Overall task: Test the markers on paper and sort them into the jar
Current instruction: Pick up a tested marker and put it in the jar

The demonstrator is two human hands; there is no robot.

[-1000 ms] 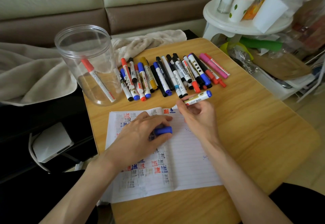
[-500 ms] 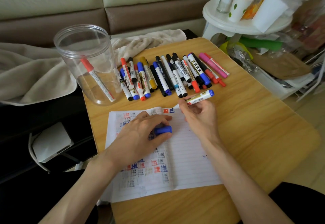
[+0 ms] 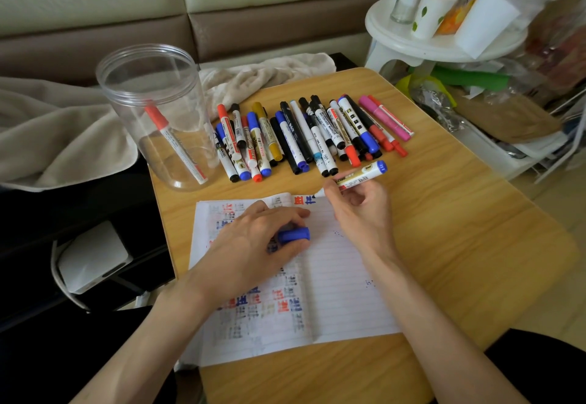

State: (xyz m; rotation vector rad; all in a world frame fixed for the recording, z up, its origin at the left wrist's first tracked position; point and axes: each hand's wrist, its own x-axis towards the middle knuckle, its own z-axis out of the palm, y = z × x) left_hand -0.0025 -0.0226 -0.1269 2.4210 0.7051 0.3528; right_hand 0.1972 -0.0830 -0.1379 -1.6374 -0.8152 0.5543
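Near, on the lined white paper (image 3: 345,292), the left hand (image 3: 250,245) clasps a blue cap (image 3: 295,235). The right hand (image 3: 358,210) pinches an uncapped blue-ended white marker (image 3: 361,176), tip at the page's far edge. Beyond, a row of assorted markers (image 3: 304,137) awaits testing. Far left, the clear plastic jar (image 3: 126,124) holds one red-capped marker (image 3: 174,143). Judged barely begun.

— What can be read?
— "WHITEBOARD MARKER" is printed along a white marker (image 3: 326,124) in the row.
— Anything else?
— Print is seen on the other markers (image 3: 263,137) and on the held marker (image 3: 360,176), but none can be made out. The red and blue marks on the paper (image 3: 345,276) are not legible.
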